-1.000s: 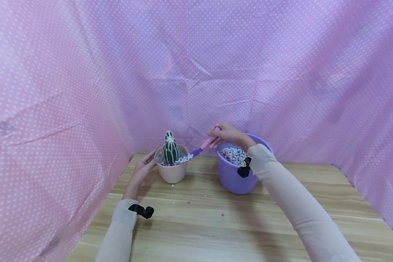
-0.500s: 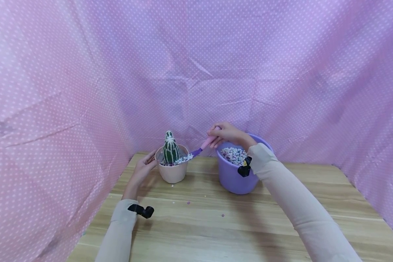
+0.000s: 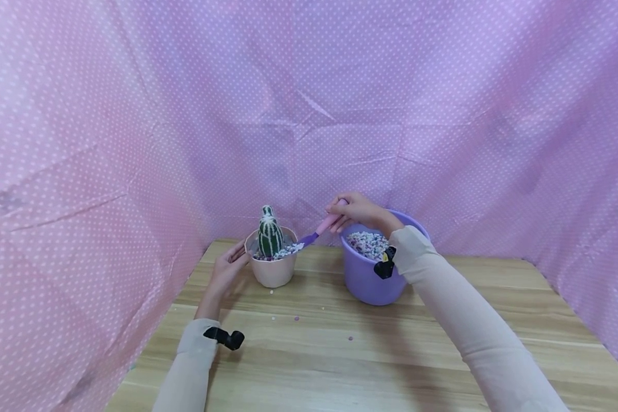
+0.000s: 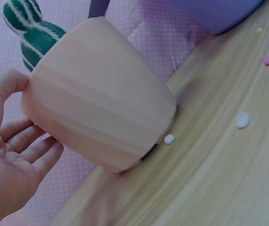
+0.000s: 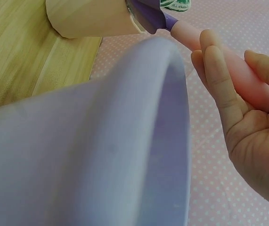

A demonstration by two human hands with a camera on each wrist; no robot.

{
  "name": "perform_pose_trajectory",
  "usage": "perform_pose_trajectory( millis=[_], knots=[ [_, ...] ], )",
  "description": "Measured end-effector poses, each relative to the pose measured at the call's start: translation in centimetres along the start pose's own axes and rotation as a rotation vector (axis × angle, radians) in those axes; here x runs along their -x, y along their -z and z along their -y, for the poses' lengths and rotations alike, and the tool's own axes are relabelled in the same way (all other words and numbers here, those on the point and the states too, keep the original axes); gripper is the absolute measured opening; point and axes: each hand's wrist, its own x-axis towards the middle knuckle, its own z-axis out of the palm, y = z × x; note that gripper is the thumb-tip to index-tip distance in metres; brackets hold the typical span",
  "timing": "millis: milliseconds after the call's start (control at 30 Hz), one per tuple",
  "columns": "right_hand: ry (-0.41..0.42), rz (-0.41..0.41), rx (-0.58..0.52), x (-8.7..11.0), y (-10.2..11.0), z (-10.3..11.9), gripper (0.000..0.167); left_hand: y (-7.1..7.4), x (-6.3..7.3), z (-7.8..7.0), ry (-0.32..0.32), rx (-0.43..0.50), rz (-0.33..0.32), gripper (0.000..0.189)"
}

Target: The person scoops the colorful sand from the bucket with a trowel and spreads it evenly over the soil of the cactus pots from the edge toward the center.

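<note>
In the head view a pale pink pot (image 3: 273, 273) holds a green-and-white artificial cactus (image 3: 270, 237) amid small pebbles. My left hand (image 3: 226, 272) is at the pot's left side; in the left wrist view its thumb touches the rim, while the relaxed fingers (image 4: 35, 146) lie against the wall. With my right hand (image 3: 357, 210) I grip the pink handle (image 3: 328, 223) of a small trowel, seen closer in the right wrist view (image 5: 247, 80). Its purple blade (image 3: 309, 239) slants down over the pot's right rim, bearing whitish pebbles (image 3: 290, 249).
A purple bucket (image 3: 371, 283) part-filled with pebbles (image 3: 368, 245) stands right of the pot, below my right forearm. Several stray pebbles, one pinkish pebble (image 3: 296, 319) among them, lie on the wooden table (image 3: 309, 366). Dotted pink cloth (image 3: 309, 114) hangs around the table.
The pot and cactus have shifted very slightly right, along with my left hand, whose wrist has also lowered a little. The right hand and trowel look nearly still.
</note>
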Motion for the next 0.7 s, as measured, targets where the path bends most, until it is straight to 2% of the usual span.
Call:
perform_pose_trajectory(
  millis=[200, 433, 700],
  knots=[
    [-0.007, 0.001, 0.000, 0.0, 0.2, 0.0, 0.030, -0.2, -0.3, 0.1, 0.012, 0.011, -0.013, 0.053],
    [-0.006, 0.001, 0.014, 0.3, 0.2, 0.4, 0.036, -0.2, -1.0, -0.3, 0.052, -0.032, -0.011, 0.052],
    [-0.006, -0.007, 0.026, 0.6, 0.0, 0.7, 0.023, -0.5, -0.8, -0.9, 0.045, -0.076, -0.011, 0.052]
  ],
)
